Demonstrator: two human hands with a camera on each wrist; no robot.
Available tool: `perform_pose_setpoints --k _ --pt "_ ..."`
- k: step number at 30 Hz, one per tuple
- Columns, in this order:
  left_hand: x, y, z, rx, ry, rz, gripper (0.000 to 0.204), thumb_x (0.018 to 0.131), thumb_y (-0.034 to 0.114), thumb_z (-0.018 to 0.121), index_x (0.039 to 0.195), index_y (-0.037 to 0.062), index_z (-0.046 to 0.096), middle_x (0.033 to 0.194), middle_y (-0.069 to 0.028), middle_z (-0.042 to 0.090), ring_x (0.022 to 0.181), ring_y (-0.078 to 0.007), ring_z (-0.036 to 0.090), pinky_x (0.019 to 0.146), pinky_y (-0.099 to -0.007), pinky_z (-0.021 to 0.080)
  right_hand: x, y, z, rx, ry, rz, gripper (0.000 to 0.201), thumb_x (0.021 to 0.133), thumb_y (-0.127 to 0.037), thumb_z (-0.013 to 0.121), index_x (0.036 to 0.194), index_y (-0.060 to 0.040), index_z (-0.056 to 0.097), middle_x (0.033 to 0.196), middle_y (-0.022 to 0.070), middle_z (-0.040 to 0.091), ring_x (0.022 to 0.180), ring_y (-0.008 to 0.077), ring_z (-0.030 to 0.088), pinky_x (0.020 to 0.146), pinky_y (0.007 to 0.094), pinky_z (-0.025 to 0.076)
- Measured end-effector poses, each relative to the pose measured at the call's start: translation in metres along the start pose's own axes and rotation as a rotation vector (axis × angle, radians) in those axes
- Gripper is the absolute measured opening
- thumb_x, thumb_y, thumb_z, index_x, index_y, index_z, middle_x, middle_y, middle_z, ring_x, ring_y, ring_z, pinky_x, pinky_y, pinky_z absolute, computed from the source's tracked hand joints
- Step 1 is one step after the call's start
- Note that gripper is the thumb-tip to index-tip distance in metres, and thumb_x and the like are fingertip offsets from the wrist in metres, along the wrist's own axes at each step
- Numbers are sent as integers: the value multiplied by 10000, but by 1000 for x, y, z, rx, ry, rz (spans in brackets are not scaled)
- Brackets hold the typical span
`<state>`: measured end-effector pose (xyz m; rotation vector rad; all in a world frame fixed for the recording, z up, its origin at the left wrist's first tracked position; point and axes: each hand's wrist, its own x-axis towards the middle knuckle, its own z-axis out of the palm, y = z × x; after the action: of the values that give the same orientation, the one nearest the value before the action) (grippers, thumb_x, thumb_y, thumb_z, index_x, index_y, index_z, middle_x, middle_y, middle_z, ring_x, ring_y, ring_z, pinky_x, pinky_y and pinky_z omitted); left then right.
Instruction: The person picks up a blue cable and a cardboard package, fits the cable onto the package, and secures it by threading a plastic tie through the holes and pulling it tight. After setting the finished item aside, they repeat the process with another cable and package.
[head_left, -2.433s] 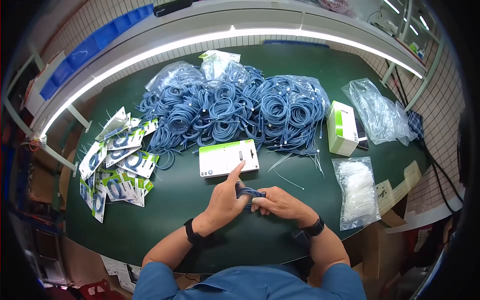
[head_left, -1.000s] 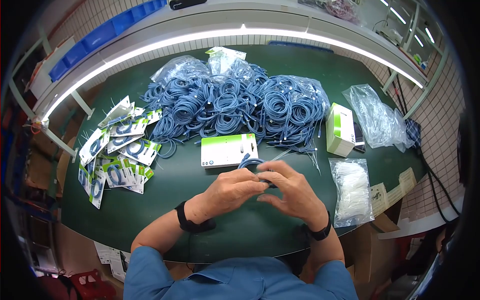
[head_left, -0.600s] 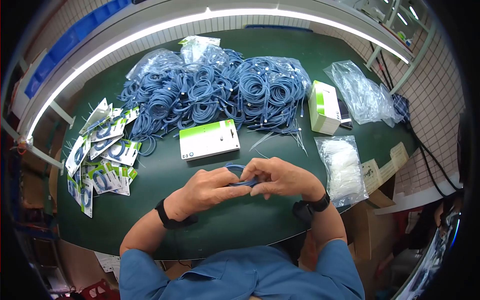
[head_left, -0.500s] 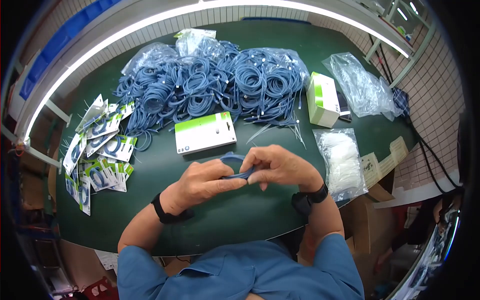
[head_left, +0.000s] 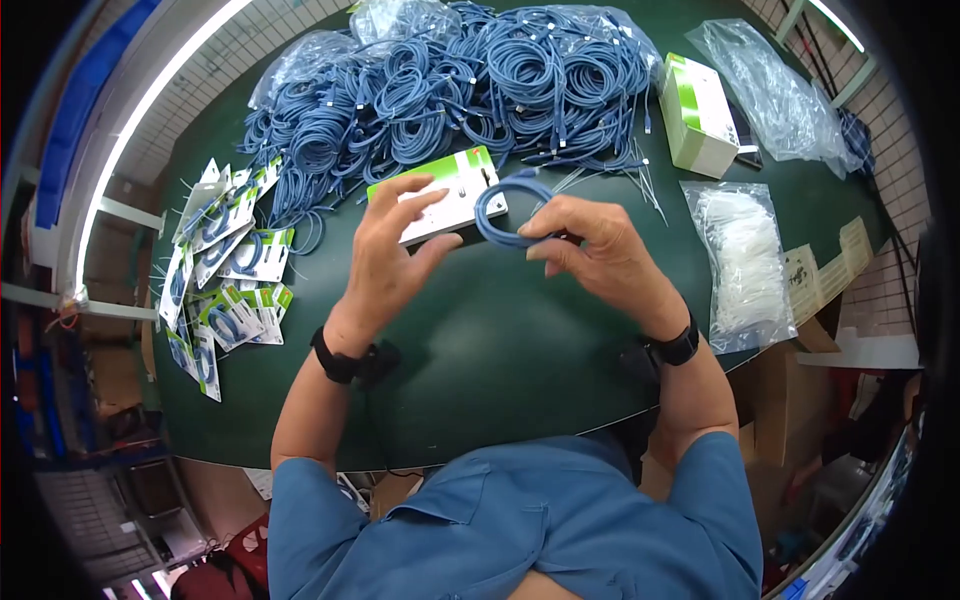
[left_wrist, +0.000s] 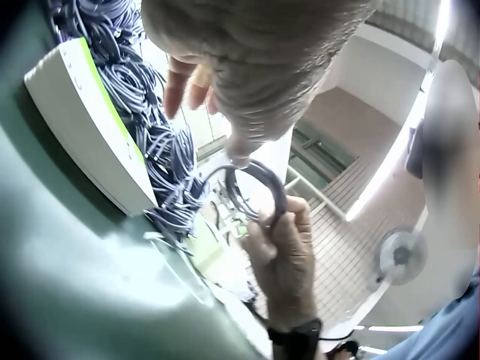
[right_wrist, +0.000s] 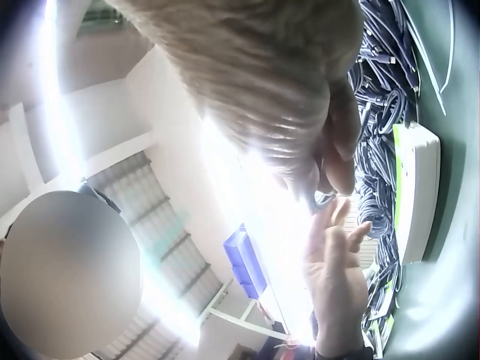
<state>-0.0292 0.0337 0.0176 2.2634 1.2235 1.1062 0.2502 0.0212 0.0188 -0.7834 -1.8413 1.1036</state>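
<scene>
In the head view a small coil of blue cable (head_left: 484,212) hangs in the air, pinched at its right side by the thumb and fingers of my right hand (head_left: 610,255). My left hand (head_left: 378,262) is apart from the coil, to its left, fingers and thumb spread and holding nothing. Behind the hands lies a white and green box (head_left: 464,200), partly covered by the left fingers and the coil. The left wrist view shows the cable coil (left_wrist: 279,191) as a ring above the right hand (left_wrist: 285,266). In the right wrist view the coil is mostly hidden.
A large heap of coiled blue cables (head_left: 400,100) fills the back. Carded cable packs (head_left: 225,260) pile at left. At right are an upright box (head_left: 700,120), a bag of white ties (head_left: 742,270) and a clear plastic bag (head_left: 780,95). Loose ties (head_left: 650,190) lie near the heap.
Both hands were together on the cable coil. My left hand has let go and moved left, its fingers spread; my right hand keeps the coil, now held up. The head view has tilted downward.
</scene>
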Motion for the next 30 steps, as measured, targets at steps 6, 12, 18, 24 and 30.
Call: perform_pose_setpoints --k 6,12,18,24,30 --pt "14 -49 -3 495 -179 30 864 666 242 944 1423 61 568 1431 -205 533 1310 -385 532 1090 -486 452 3 11 -3 -72 105 -93 178 904 48 739 1075 24 699 936 78 692 699 119 679 625 236 547" --pt "27 -51 -9 406 -339 -34 914 650 297 952 1421 17 548 1433 -216 536 1323 -402 529 1108 -475 445 2 12 -4 -66 110 -26 197 910 42 734 1103 19 697 943 77 686 700 116 670 621 238 539" --pt "23 -66 -13 206 -311 -50 780 733 310 916 1373 6 591 1407 -219 593 1314 -402 571 1106 -449 470 2 12 -2 -30 149 -24 190 918 55 714 1103 19 690 940 82 674 700 119 663 613 241 531" --pt "14 -81 -18 365 -246 167 435 939 235 742 1281 -11 634 1314 -227 666 1208 -404 653 1028 -455 535 1 18 5 20 169 -33 169 915 93 686 1059 5 692 975 78 654 720 123 638 618 227 510" --pt "11 -78 -17 514 -154 322 264 910 74 647 1166 15 666 1180 -151 719 1068 -343 711 920 -426 584 -4 22 6 115 205 -12 208 928 109 659 1100 -8 663 1022 66 635 723 112 620 633 221 502"
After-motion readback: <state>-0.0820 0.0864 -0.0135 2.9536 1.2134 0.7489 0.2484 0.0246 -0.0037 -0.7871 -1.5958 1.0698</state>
